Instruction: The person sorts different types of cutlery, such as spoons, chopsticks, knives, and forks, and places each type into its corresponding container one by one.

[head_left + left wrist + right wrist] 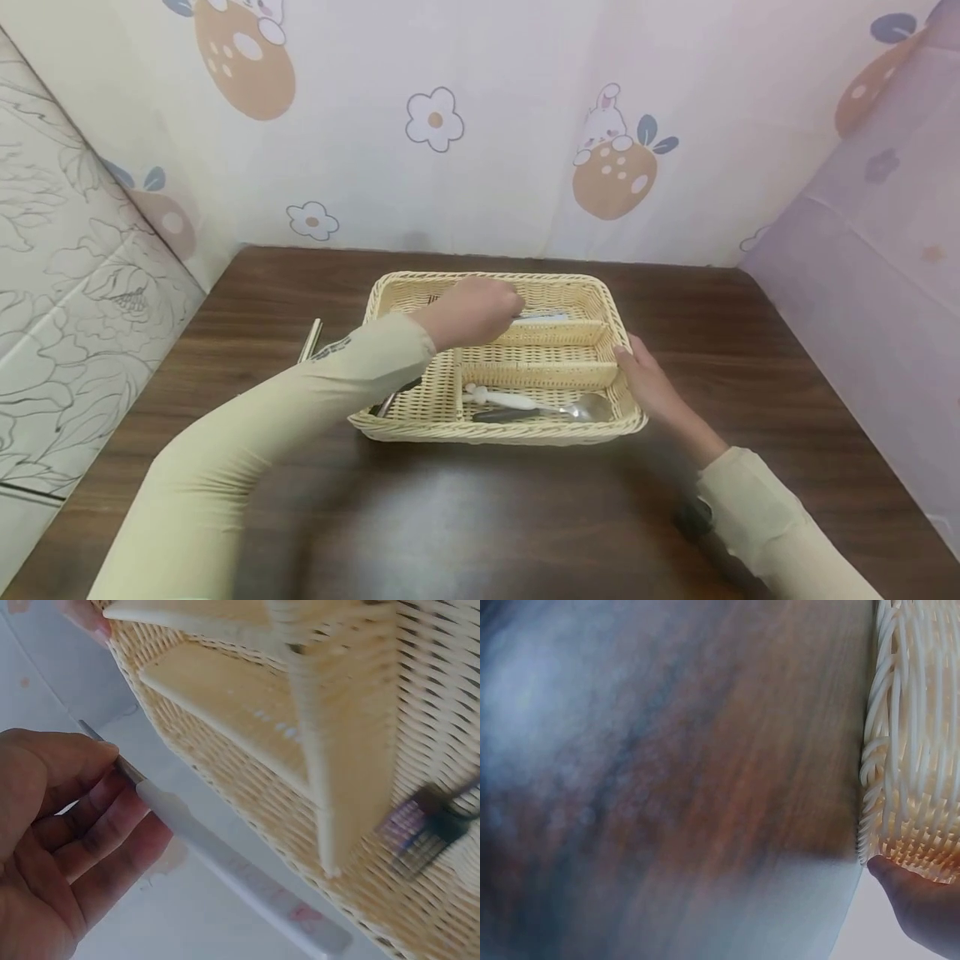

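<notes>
A woven cutlery basket (495, 433) with several compartments stands on the table. Over its back compartment, my left hand (476, 310) pinches a white-handled utensil (247, 881) by its thin metal part, between thumb and fingers; the fingers hide its working end. My right hand (651, 379) grips the basket's right rim, thumb on top, as the right wrist view (922, 900) partly shows. In the front compartment lie a spoon (594, 407), a white handle (510, 399) and a black handle (506, 415). Blurred fork tines (427, 832) show in the left compartment.
Light-coloured sticks (311, 340) lie left of the basket, partly behind my left sleeve. The brown wooden table (465, 517) meets a patterned curtain (510, 192) at the back and walls on both sides.
</notes>
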### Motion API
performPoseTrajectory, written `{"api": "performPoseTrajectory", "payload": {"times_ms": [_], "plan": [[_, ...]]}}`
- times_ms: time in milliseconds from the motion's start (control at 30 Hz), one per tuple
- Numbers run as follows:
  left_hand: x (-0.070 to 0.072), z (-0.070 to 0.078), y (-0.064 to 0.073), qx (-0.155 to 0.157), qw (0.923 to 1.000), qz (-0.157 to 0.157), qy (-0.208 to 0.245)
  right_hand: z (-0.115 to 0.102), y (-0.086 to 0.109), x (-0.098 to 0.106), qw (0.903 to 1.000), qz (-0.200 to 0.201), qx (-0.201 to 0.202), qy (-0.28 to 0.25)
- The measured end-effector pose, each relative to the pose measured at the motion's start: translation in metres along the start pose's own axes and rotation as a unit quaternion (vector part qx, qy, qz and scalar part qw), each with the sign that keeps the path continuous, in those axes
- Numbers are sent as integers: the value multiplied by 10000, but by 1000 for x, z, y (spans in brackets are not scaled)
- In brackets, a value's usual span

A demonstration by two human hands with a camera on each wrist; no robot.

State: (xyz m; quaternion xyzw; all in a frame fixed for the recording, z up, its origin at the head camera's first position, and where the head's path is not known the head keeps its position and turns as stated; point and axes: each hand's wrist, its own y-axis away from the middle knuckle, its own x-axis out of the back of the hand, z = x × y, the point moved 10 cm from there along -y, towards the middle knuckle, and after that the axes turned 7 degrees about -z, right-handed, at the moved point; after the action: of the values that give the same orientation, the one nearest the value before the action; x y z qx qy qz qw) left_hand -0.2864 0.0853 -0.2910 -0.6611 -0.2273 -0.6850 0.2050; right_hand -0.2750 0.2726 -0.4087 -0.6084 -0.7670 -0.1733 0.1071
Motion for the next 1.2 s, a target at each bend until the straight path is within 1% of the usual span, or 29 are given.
{"api": "performPoseTrajectory", "payload": {"times_ms": [67,233,300,400,533,633,800,1000,1100,1200], "plan": [[-2,3,-7,-15,10000,-53,-23,-1,-1,0,10000,7,31,16],[-6,12,-24,-17,9995,-284,129,-2,-1,1,9999,32,98,66],[-7,16,-31,-65,9992,-363,162,-3,-1,2,9999,36,115,37],[-10,21,-39,-167,9989,-427,71,-3,1,2,9999,26,123,-31],[-14,24,-49,-258,9985,-470,65,-2,2,2,9998,20,133,-137],[-17,26,-53,-337,9981,-506,31,0,3,1,9997,3,81,-214],[-25,24,-57,-334,9973,-657,-71,-1,3,-1,9996,-11,58,-273],[-38,19,-61,-280,9960,-828,173,-5,3,-2,9998,20,88,-195],[-44,18,-65,-210,9942,-994,349,-5,2,-3,9996,-36,126,-262],[-47,20,-69,-212,9932,-1088,352,-3,1,-3,9993,-57,141,-344]]}}
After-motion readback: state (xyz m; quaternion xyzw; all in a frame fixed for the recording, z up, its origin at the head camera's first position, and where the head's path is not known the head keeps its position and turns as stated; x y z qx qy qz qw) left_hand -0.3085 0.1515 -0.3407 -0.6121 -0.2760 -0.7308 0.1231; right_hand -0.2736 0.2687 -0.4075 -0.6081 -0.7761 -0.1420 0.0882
